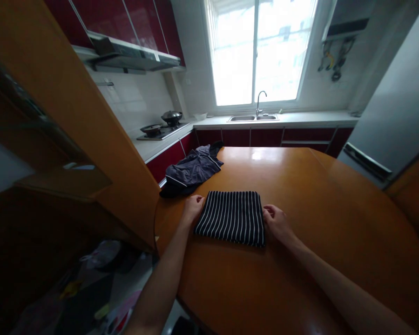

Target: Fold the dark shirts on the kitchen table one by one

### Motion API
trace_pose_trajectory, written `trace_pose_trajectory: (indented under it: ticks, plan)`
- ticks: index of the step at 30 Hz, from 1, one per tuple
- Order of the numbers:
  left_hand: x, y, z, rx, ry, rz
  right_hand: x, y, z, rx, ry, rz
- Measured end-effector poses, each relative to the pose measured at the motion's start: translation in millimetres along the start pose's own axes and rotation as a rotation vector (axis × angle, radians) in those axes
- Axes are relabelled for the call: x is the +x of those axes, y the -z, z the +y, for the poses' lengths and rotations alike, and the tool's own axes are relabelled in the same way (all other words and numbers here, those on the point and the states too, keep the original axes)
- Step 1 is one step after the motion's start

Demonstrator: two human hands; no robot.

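A black cloth with white stripes [232, 216] lies folded into a flat, roughly square bundle on the wooden table [317, 232]. At its left edge is my left hand [194, 207], closed, with curled fingertips against the fabric. My right hand [276, 222] is closed at the opposite edge, thumb and fingers pinched at the cloth's side. The exact grip of the fingertips is partly hidden on both sides. Beyond my left hand, a dark grey garment with white piping [195, 167] lies crumpled near the table's left edge.
A wooden partition [125, 139] rises close on the left. Past the table stand a counter with a sink [253, 118] and a stove with two pans [172, 117]. A refrigerator [398, 102] is on the right. Bags and other items [103, 253] lie on the floor at lower left.
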State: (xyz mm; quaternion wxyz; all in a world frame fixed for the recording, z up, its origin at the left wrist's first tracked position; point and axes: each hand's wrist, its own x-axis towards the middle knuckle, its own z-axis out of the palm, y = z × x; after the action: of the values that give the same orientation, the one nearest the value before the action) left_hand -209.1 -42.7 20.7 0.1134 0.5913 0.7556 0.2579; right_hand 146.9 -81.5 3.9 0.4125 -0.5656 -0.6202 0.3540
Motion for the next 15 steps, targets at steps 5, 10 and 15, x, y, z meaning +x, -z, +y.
trace_pose_trajectory:
  ticks: [5, 10, 15]
  plan:
    - [-6, -1.6, 2, -0.015, 0.013, -0.102, 4, -3, 5, -0.090, -0.074, -0.008]
    - [-6, 3.7, 1, -0.020, 0.070, -0.225, 10, -5, 2, -0.096, -0.208, -0.073]
    - [-5, 2.8, -3, -0.093, 0.082, -0.271, 15, -7, 2, -0.127, -0.259, -0.072]
